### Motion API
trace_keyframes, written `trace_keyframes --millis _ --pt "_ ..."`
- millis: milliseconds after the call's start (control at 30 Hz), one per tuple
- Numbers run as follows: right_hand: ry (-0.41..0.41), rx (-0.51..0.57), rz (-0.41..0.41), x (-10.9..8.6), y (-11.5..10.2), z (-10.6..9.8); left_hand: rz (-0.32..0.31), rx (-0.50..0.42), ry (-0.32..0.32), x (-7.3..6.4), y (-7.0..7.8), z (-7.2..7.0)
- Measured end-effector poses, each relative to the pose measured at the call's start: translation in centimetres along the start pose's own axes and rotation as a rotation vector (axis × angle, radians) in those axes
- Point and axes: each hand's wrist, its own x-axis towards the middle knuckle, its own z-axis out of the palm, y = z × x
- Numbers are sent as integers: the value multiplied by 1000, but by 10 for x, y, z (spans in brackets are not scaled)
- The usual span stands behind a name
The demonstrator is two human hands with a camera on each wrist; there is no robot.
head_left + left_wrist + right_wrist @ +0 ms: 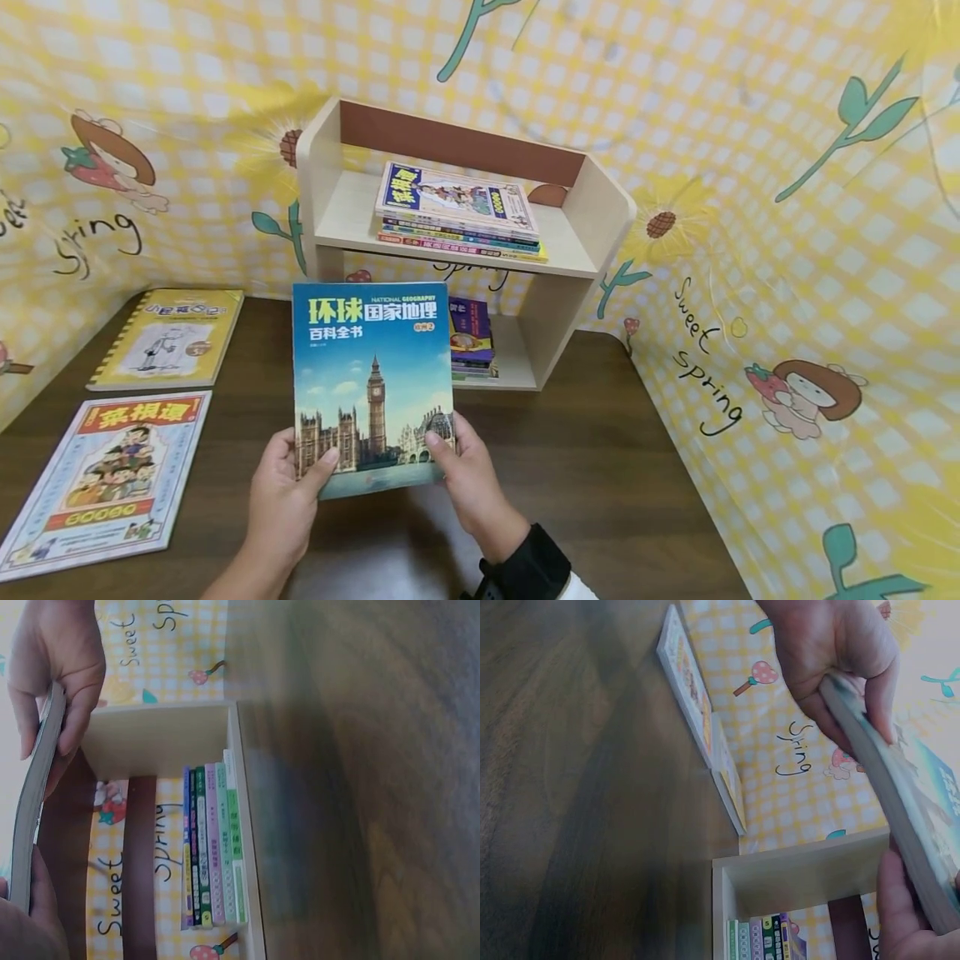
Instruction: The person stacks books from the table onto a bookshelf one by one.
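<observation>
A blue book (pixel 372 387) with a clock tower on its cover is held up over the table, cover toward the head camera. My left hand (pixel 288 492) grips its lower left edge, thumb on the cover. On the lower right edge my right hand (pixel 472 475) holds it the same way, fingers behind. Both wrist views show the book's page edges, the book (pixel 36 795) standing between the two hands. Behind it is a small wooden shelf (pixel 573 233), its lower level partly hidden by the book.
A pile of books (pixel 457 200) lies on the upper shelf; another stack (pixel 472 333) is on the lower level. At the left of the dark table (pixel 600 467) lie a yellow spiral-edged book (pixel 168 337) and a red-and-white comic book (pixel 112 475). Yellow checked cloth (pixel 750 292) surrounds the table.
</observation>
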Motion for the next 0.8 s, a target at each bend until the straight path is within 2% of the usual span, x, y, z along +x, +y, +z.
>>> trace_keyframes --millis 100,233,367,467,567,667,800 --pt "16 39 -2 3 -2 -1 -9 0 -16 0 -2 2" --pt "39 43 6 5 -4 -4 -76 24 -72 1 -4 2" --pt "38 15 30 8 -7 -10 -153 99 -164 4 -6 -3" --pt "18 -3 46 11 -8 -18 -187 150 -253 10 -9 -13" --pt "-21 -27 66 14 -8 -29 -165 181 -342 20 -11 -28" --pt "-68 -47 90 15 -7 -40 -76 208 -420 33 -12 -42" --pt "-129 -51 120 14 -6 -49 29 333 -448 52 -7 -55"
